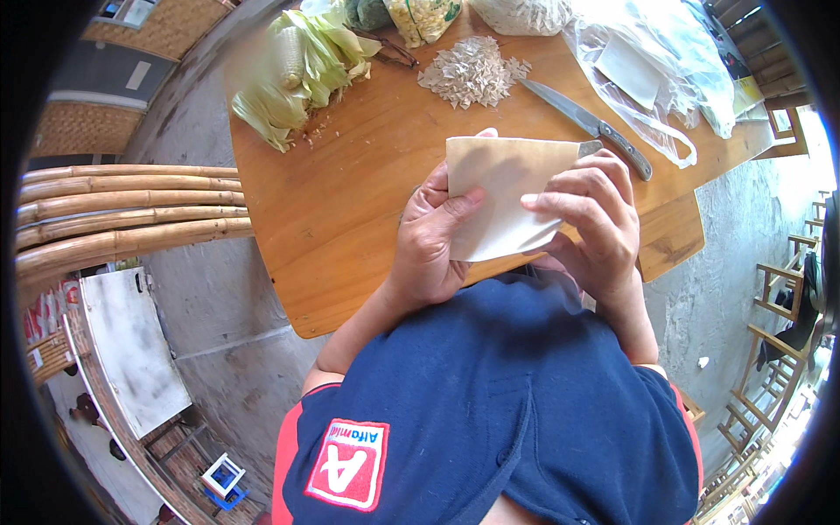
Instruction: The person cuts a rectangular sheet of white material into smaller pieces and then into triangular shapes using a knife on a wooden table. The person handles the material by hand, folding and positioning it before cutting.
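A pale cream, roughly square sheet (499,210), like stiff paper or a thin flat packet, is held up in front of my chest above the table's near edge. My left hand (433,232) grips its left side, thumb on the face and the other fingers behind. With my right hand (599,214) I pinch the right side, fingertips against the face. A small grey piece (589,148) shows by the right fingers; its kind is unclear. Beyond the hands, a heap of small pale flakes (472,72) lies on the wooden table (350,210). A kitchen knife (586,122) rests right of the heap.
Corn (291,59) in green husks (328,61) lies at the far left of the table. A bag of yellow pieces (423,19) and a white-filled bag (522,15) stand at the back. Clear plastic bags (652,74) spread at the far right. Bamboo poles (131,206) flank the left side.
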Demonstrator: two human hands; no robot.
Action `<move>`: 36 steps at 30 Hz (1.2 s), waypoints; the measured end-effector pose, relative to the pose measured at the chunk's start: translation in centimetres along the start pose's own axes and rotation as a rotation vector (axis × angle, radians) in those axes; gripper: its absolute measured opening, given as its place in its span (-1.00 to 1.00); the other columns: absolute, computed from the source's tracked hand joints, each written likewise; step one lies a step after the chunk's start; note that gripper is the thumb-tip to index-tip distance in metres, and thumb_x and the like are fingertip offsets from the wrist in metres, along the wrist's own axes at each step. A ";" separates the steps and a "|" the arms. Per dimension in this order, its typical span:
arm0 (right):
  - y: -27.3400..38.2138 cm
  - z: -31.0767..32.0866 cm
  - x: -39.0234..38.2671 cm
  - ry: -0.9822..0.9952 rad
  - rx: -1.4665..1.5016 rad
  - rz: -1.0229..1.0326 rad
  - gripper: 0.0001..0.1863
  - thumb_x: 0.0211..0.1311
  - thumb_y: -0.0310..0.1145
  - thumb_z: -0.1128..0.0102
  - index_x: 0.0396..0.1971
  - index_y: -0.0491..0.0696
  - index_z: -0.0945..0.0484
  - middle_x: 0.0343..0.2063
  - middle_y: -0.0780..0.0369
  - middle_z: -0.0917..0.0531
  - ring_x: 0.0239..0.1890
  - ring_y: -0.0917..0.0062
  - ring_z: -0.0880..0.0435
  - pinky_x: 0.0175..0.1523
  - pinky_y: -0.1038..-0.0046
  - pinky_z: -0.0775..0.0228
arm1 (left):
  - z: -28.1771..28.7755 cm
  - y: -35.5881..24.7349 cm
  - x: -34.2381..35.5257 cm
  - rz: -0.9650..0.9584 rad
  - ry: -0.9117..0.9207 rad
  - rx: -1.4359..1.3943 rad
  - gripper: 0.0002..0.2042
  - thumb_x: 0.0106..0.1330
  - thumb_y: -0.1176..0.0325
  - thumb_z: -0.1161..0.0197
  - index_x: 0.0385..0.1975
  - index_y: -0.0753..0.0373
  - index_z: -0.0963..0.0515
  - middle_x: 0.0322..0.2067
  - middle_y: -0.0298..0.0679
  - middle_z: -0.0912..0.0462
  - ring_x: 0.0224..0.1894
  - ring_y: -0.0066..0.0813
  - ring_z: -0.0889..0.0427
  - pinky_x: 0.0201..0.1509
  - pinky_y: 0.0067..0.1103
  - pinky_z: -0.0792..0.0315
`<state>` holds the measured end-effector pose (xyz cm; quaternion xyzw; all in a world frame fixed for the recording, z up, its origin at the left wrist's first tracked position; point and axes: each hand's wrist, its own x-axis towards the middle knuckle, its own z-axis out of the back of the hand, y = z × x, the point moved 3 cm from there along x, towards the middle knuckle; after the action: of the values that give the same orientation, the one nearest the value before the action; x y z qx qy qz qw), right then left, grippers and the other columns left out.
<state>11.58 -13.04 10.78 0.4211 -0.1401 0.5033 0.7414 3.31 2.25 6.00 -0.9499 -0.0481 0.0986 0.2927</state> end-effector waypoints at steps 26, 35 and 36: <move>-1.4 -1.7 -2.9 -0.296 0.766 -0.655 -0.77 0.30 -0.65 -0.32 -0.08 -0.23 -0.56 -0.14 0.25 -0.61 -0.01 0.60 -0.60 0.13 0.52 -0.44 | -0.2 0.8 -0.9 -0.067 0.211 0.247 -0.39 0.45 0.43 -0.26 0.43 0.34 -0.16 0.31 -0.08 -0.41 0.35 -0.39 -0.41 0.46 -0.44 -0.27; -1.2 -1.5 -3.3 -0.324 0.743 -0.642 -0.77 0.30 -0.65 -0.32 -0.07 -0.22 -0.56 -0.13 0.25 -0.62 -0.02 0.61 -0.62 0.09 0.55 -0.48 | 0.2 1.1 -1.2 -0.012 0.108 0.306 -0.52 0.51 0.55 -0.08 0.40 0.31 -0.22 0.28 -0.07 -0.45 0.32 -0.34 -0.48 0.41 -0.37 -0.43; -1.1 -1.4 -3.4 -0.325 0.739 -0.660 -0.77 0.30 -0.64 -0.32 -0.08 -0.22 -0.56 -0.14 0.26 -0.63 -0.02 0.61 -0.62 0.09 0.56 -0.48 | 0.1 1.2 -1.2 -0.002 0.109 0.302 -0.53 0.51 0.55 -0.07 0.40 0.31 -0.22 0.27 -0.07 -0.45 0.32 -0.34 -0.48 0.40 -0.37 -0.44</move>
<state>10.67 -14.24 7.23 0.7494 0.0737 0.1867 0.6310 2.13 1.18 5.41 -0.8989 -0.0177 0.0527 0.4347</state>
